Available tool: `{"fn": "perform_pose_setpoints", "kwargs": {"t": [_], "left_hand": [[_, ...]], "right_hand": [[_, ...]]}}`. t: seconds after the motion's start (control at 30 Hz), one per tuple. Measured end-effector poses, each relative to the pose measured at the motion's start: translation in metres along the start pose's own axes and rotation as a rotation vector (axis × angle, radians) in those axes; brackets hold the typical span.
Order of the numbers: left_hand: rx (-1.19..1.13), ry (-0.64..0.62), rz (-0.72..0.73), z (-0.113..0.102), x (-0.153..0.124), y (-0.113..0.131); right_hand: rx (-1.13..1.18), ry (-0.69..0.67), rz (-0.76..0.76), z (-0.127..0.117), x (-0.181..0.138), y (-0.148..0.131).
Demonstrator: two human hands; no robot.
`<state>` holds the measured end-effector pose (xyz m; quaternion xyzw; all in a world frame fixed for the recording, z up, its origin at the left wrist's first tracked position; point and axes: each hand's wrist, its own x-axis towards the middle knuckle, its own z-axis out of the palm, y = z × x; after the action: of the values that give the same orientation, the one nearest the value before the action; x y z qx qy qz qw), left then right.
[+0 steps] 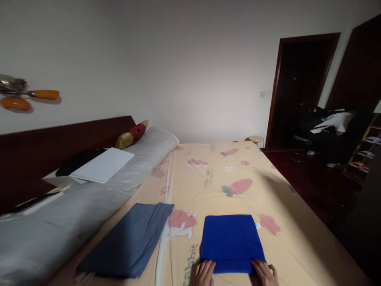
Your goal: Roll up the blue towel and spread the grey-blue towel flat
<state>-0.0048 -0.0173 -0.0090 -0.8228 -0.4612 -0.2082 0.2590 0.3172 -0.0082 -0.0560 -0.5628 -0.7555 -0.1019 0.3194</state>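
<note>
Bedroom with a white wall (193,79) and a dark doorway (303,79), upper right. Bed sheet (232,206), yellow, rabbit-and-carrot print, centre of frame. One blue cloth (230,240), folded to a flat rectangle, bottom right of centre. Left hand (205,273) and right hand (264,272), fingers over its near left and near right corners; whether they pinch it, cannot tell. One grey-blue cloth (127,238), folded, lower left. One red-and-gold cushion (133,135), left of centre. One person (333,121), white top, bending, far right.
</note>
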Motion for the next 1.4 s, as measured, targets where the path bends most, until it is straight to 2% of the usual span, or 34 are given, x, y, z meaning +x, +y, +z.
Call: {"fn": "perform_pose_setpoints", "kwargs": {"t": [0.1,0.23,0.33,0.4,0.47,0.57,0.63,0.7,0.77,0.83,0.93,1.03,1.13,1.27,1.33,1.4], "left_hand": [[-0.120,-0.222,-0.199,-0.002,0.016,0.008],[-0.287,-0.535,-0.467,-0.019,0.043,0.009],[-0.317,-0.697,-0.555,-0.034,0.053,0.004],[-0.310,-0.728,-0.563,-0.038,0.056,0.005],[-0.325,-0.686,-0.553,-0.033,0.056,0.013],[-0.377,-0.575,-0.506,-0.012,0.055,0.035],[-0.407,-0.489,-0.385,0.004,0.053,0.049],[-0.408,-0.400,-0.214,0.014,0.048,0.051],[-0.367,-0.339,-0.068,0.013,0.041,0.040],[-0.296,-0.309,0.004,0.002,0.030,0.016],[-0.166,-0.277,-0.001,-0.018,0.011,-0.022],[-0.050,-0.207,-0.028,-0.023,-0.001,-0.036],[0.027,-0.117,-0.072,-0.007,0.002,-0.014],[-0.059,-0.029,-0.073,0.019,0.028,0.039],[-0.115,-0.005,-0.062,0.022,0.040,0.056],[-0.143,-0.035,-0.043,0.016,0.048,0.058]], "right_hand": [[0.076,-0.100,-0.029,-0.011,0.024,-0.002],[0.128,-0.271,0.035,-0.020,0.042,-0.003],[0.131,-0.342,0.040,-0.018,0.040,0.001],[0.119,-0.356,0.067,-0.017,0.039,-0.002],[0.136,-0.357,0.081,-0.017,0.041,-0.013],[0.210,-0.377,0.073,-0.015,0.050,-0.045],[0.251,-0.409,0.031,-0.012,0.055,-0.064],[0.262,-0.418,-0.053,-0.008,0.056,-0.070],[0.227,-0.344,-0.145,-0.007,0.053,-0.059],[0.153,-0.207,-0.200,-0.010,0.046,-0.035],[0.023,-0.058,-0.197,-0.018,0.033,0.007],[-0.063,-0.036,-0.145,-0.018,0.022,0.027],[-0.073,-0.048,-0.106,-0.008,0.021,0.010],[0.047,-0.191,-0.143,0.006,0.035,-0.043],[0.111,-0.267,-0.197,0.007,0.043,-0.063],[0.128,-0.278,-0.224,0.004,0.048,-0.068]]}}
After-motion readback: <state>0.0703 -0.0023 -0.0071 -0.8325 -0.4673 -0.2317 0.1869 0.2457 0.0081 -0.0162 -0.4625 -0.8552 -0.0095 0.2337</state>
